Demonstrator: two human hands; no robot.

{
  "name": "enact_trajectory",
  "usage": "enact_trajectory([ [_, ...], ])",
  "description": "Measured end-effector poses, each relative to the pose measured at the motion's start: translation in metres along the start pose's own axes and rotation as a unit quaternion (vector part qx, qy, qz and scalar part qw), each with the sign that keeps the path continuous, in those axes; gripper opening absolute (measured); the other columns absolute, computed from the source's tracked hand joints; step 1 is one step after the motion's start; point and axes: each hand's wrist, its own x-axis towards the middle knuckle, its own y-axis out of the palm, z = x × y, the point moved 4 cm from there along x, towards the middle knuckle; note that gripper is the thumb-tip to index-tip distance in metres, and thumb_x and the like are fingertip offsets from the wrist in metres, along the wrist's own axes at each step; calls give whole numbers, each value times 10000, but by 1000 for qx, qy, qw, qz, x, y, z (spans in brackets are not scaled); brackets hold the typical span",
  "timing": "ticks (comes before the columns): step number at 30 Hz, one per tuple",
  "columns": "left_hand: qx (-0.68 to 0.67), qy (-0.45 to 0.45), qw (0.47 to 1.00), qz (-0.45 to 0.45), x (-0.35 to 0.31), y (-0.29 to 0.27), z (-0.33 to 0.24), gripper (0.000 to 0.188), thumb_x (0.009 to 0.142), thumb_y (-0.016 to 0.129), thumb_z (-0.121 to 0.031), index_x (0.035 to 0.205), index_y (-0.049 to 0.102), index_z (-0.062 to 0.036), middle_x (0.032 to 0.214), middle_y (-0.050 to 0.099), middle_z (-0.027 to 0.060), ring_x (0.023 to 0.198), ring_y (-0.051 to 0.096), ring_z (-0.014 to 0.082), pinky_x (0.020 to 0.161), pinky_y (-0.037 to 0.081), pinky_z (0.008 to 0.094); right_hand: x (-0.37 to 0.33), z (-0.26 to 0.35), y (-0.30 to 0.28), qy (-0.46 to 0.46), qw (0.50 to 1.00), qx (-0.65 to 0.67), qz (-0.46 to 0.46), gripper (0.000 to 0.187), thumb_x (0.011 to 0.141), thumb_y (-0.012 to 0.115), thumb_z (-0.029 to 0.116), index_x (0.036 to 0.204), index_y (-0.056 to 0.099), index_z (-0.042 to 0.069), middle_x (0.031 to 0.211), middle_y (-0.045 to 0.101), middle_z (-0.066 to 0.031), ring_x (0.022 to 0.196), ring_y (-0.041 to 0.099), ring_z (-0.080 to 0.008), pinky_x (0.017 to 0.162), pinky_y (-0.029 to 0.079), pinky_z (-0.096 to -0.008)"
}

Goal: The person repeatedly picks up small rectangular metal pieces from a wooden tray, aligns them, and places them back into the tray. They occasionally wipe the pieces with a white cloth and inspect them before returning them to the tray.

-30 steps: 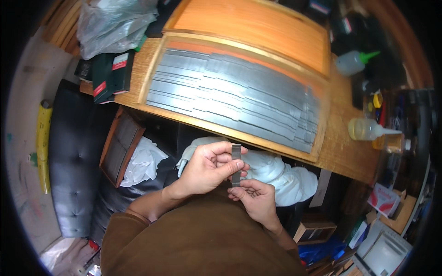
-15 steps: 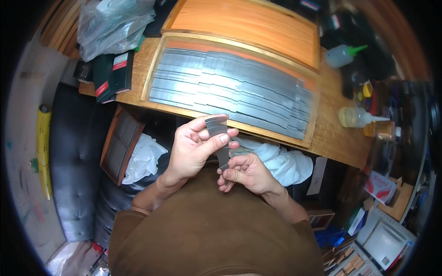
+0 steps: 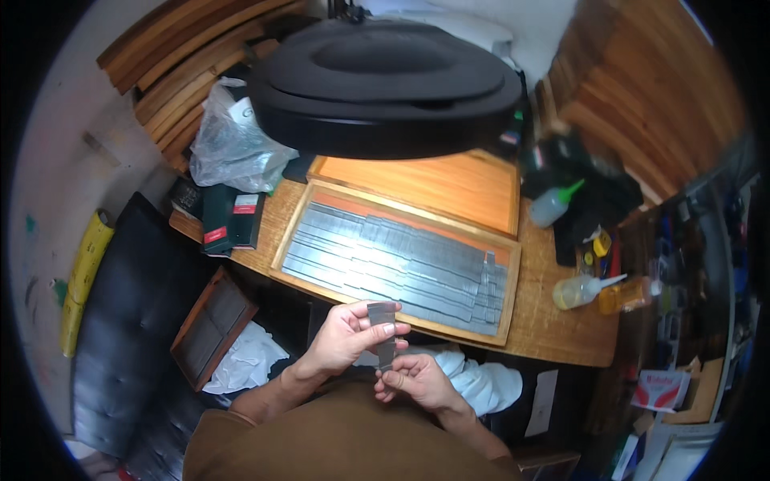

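Just in front of the bench edge, I hold a narrow stack of thin grey metal strips (image 3: pixel 382 314) upright. My left hand (image 3: pixel 338 338) is closed round its upper part, with the thumb across the front face. Lower down, the fingers of my right hand (image 3: pixel 423 380) pinch the bottom end. Beyond my hands a shallow wooden tray (image 3: pixel 275 258) rests on the bench, filled with rows of similar grey metal strips (image 3: pixel 385 255) laid flat and overlapping. Behind it is an orange-brown wooden panel or second tray (image 3: pixel 425 183).
A large round black fixture (image 3: pixel 385 96) hangs over the bench's back. Squeeze bottles (image 3: pixel 576 292) stand on the right; dark boxes (image 3: pixel 220 220) and a plastic bag (image 3: pixel 233 148) on the left. Below left are another wooden tray (image 3: pixel 215 329) and a black padded seat (image 3: pixel 136 345).
My view has tilted up, so the bench sits lower and the round black fixture has come into the picture. Both hands keep their grip on the metal strips.
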Motion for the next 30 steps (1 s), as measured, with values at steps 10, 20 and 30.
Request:
enact_trajectory([
  [10, 249, 254, 927, -115, 2, -25, -61, 551, 1082, 588, -163, 1514, 380, 106, 1338, 650, 218, 1150, 665, 218, 1041, 540, 364, -16, 86, 4, -348, 907, -195, -140, 92, 1009, 648, -11, 939, 689, -56, 908, 760, -159, 810, 753, -188, 758, 646, -341],
  [20, 289, 625, 684, -239, 17, 39, -260, 668, 1132, 330, -533, 1482, 467, 19, 1466, 463, 213, 1388, 464, 294, 1118, 388, 367, -9, 350, 94, -718, 602, -232, -260, 181, 1024, 660, 91, 1149, 682, -39, 1085, 757, -148, 1000, 746, -196, 958, 583, -346],
  [30, 291, 716, 628, -94, 43, 22, -289, 357, 1092, 553, -275, 1348, 649, -46, 1417, 581, 154, 1265, 623, 264, 1115, 484, 373, 24, 387, 123, -762, 591, -191, -182, 264, 1078, 588, 174, 1157, 682, -59, 1068, 754, -184, 938, 772, -259, 918, 646, -355],
])
